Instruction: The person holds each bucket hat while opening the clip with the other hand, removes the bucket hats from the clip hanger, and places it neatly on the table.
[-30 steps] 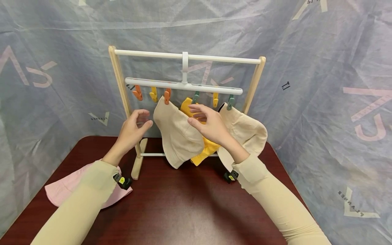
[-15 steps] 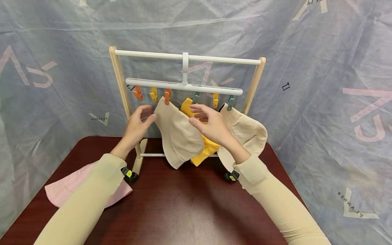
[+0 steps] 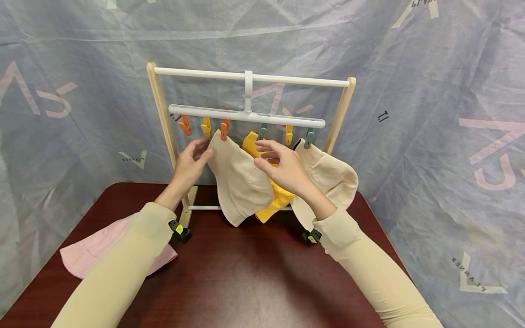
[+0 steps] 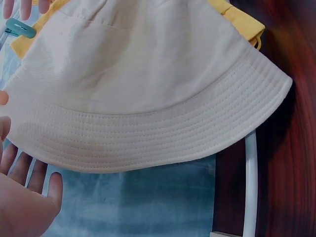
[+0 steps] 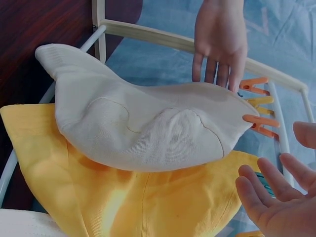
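A cream bucket hat (image 3: 239, 180) hangs from an orange clothespin (image 3: 224, 129) on the white clip hanger (image 3: 246, 115). My left hand (image 3: 189, 167) is at its left brim edge, thumb in front; in the left wrist view the fingers (image 4: 37, 175) reach behind the brim. Whether they touch it I cannot tell. My right hand (image 3: 285, 166) hovers with relaxed, spread fingers in front of a yellow bucket hat (image 3: 280, 198), holding nothing. The yellow hat hangs from a green clothespin (image 3: 262, 131), partly hidden by the cream hat and right hand.
Another cream hat (image 3: 328, 175) hangs at right from a green clothespin (image 3: 309, 138). An orange clothespin (image 3: 185, 125) and yellow ones (image 3: 206, 127) hang beside. A wood-and-white rack (image 3: 162, 109) bears the hanger. A pink hat (image 3: 96, 246) lies on the dark red table (image 3: 246, 282).
My left hand has moved right and slightly up, from beside the cream hat to its brim edge. The right hand has stayed nearly still, and the hats hang as before.
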{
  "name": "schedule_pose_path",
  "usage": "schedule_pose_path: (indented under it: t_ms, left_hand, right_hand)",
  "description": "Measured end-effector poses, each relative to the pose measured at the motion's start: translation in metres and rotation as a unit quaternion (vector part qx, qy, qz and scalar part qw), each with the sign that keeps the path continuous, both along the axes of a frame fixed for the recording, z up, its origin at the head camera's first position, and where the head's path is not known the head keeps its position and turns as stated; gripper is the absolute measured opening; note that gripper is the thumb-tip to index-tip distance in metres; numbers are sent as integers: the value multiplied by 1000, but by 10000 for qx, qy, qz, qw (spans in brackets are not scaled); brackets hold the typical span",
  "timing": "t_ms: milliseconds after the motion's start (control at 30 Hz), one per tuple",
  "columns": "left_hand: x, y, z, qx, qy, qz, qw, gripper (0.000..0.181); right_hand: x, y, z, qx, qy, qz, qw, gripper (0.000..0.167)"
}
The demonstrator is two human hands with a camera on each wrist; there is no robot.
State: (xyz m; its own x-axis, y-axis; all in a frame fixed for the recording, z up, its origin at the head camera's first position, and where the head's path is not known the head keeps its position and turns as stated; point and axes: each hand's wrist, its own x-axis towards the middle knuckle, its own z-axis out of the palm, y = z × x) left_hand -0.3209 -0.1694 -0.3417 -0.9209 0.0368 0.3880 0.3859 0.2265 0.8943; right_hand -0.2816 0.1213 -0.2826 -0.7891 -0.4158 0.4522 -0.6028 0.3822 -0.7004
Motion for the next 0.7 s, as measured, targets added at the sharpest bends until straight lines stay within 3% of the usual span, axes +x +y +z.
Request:
schedule_pose_path:
  t_ms: [233,700]
  left_hand:
    - [-3,0,-4,-70,112,22,9999,53]
    - [-3,-1,-4,101,36,201,9997,48]
  right_hand:
    - [2,0,1,9,-21,-5,10000,48]
    - [2,-1,0,45,-64,-21,10000,49]
